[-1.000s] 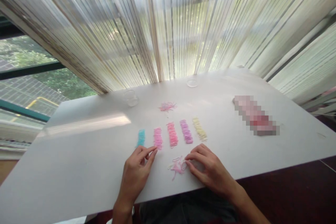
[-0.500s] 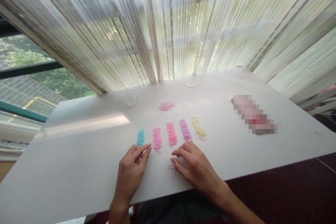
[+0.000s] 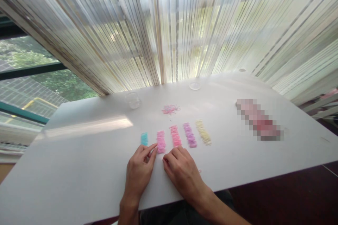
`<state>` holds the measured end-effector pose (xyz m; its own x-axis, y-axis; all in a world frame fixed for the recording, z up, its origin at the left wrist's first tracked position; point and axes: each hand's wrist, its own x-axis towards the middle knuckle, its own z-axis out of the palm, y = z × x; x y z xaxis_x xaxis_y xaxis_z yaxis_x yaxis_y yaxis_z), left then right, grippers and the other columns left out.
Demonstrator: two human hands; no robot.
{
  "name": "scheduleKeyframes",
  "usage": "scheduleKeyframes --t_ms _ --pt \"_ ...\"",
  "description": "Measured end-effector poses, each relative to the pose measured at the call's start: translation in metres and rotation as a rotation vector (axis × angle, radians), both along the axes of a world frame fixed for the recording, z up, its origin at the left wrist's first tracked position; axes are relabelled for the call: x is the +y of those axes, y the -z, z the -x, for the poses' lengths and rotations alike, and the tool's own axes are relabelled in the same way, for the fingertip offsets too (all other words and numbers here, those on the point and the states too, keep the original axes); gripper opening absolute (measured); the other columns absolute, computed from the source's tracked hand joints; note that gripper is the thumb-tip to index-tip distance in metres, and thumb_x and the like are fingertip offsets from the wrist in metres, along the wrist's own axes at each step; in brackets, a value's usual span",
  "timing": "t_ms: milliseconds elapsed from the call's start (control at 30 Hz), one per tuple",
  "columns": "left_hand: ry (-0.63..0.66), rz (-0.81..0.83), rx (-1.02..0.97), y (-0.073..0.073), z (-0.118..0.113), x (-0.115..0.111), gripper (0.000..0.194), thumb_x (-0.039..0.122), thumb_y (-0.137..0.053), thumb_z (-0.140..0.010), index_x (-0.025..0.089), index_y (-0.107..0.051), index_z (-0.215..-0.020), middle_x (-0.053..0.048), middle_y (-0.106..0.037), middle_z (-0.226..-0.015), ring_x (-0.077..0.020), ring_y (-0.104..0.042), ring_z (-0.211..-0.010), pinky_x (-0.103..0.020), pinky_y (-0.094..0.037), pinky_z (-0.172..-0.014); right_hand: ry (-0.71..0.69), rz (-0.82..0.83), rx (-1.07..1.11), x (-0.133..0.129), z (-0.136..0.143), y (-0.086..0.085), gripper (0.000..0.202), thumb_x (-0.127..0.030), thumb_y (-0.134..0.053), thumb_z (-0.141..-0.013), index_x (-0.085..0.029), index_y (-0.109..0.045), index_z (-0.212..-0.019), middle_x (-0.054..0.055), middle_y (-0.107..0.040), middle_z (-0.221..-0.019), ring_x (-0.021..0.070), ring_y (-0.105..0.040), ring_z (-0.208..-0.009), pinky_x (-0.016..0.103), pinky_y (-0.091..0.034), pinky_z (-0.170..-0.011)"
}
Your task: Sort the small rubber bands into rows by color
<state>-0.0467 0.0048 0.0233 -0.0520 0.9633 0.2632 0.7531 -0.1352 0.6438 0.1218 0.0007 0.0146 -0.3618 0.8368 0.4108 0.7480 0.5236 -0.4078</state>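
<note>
My left hand (image 3: 140,165) rests on the table with thumb and forefinger pinched together, the tips at the left edge of the pink row of small thin bands (image 3: 161,142). Whatever lies between those fingertips is too small to make out. My right hand (image 3: 181,167) is closed, its fingertips low at the near end of the pink row; anything in them is hidden. A blue row (image 3: 144,139) lies just beyond my left hand. To the right are a coral row (image 3: 175,135), a purple row (image 3: 190,135) and a pale yellow row (image 3: 203,132).
A loose pile of mixed bands (image 3: 170,109) lies behind the rows on the white table (image 3: 79,168). Further back are a clear round container (image 3: 133,101) and a clear lid (image 3: 194,86). A blurred-out pink object (image 3: 260,119) lies at the right. Curtains (image 3: 169,24) hang behind.
My right hand has moved left, from above some loose bands near the table's front edge to the near end of the pink row. Its fingers have closed. My left hand stays pinched.
</note>
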Motion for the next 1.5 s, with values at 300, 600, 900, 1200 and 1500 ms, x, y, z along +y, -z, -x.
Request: scheduleKeyframes --t_ms 300,600,900,1200,1500 --pt "-0.049 -0.118 0.050 0.002 -0.005 -0.012 0.033 0.041 -0.056 -0.100 0.020 -0.078 -0.114 0.002 -0.057 -0.073 -0.0110 -0.052 -0.054 -0.023 -0.049 -0.058 -0.083 -0.008 0.001 0.031 -0.065 -0.017 0.013 -0.011 -0.058 -0.101 -0.017 -0.066 -0.092 0.005 -0.065 -0.085 0.0223 -0.056 -0.082 0.036 -0.049 -0.076" --pt "0.116 -0.099 0.030 -0.004 -0.027 -0.043 0.026 0.034 -0.056 -0.103 0.022 -0.077 -0.115 0.000 -0.063 -0.075 -0.0099 -0.058 -0.054 -0.019 -0.053 -0.056 -0.092 -0.001 0.063 0.029 -0.077 -0.026 0.019 -0.014 -0.050 -0.105 -0.020 -0.068 -0.104 0.007 -0.068 -0.092 0.0237 -0.060 -0.087 0.038 -0.053 -0.078" --pt "0.257 -0.015 0.132 -0.001 -0.033 -0.054 0.025 0.035 -0.053 -0.103 0.024 -0.074 -0.113 -0.001 -0.069 -0.084 -0.0137 -0.072 -0.068 -0.020 -0.056 -0.060 -0.109 0.192 0.188 -0.010 -0.099 -0.007 0.020 -0.011 -0.052 -0.101 -0.022 -0.067 -0.110 0.006 -0.068 -0.096 0.0239 -0.063 -0.092 0.040 -0.057 -0.080" --pt "0.247 0.054 0.173 0.008 -0.034 -0.068 0.020 0.031 -0.063 -0.097 0.028 -0.065 -0.116 -0.002 -0.072 -0.102 -0.0186 -0.077 -0.086 -0.025 -0.062 -0.071 -0.173 0.263 0.239 -0.022 -0.095 -0.011 0.019 -0.011 -0.058 -0.098 -0.023 -0.068 -0.109 0.006 -0.067 -0.096 0.0231 -0.063 -0.093 0.039 -0.059 -0.081" --pt "0.206 -0.042 0.186 0.006 -0.025 -0.064 0.019 0.032 -0.052 -0.104 0.025 -0.066 -0.113 -0.004 -0.076 -0.097 -0.0182 -0.077 -0.085 -0.025 -0.062 -0.072 -0.157 0.205 0.288 -0.028 -0.101 -0.009 0.017 -0.011 -0.058 -0.097 -0.023 -0.068 -0.104 0.006 -0.068 -0.091 0.0220 -0.064 -0.086 0.036 -0.059 -0.074"
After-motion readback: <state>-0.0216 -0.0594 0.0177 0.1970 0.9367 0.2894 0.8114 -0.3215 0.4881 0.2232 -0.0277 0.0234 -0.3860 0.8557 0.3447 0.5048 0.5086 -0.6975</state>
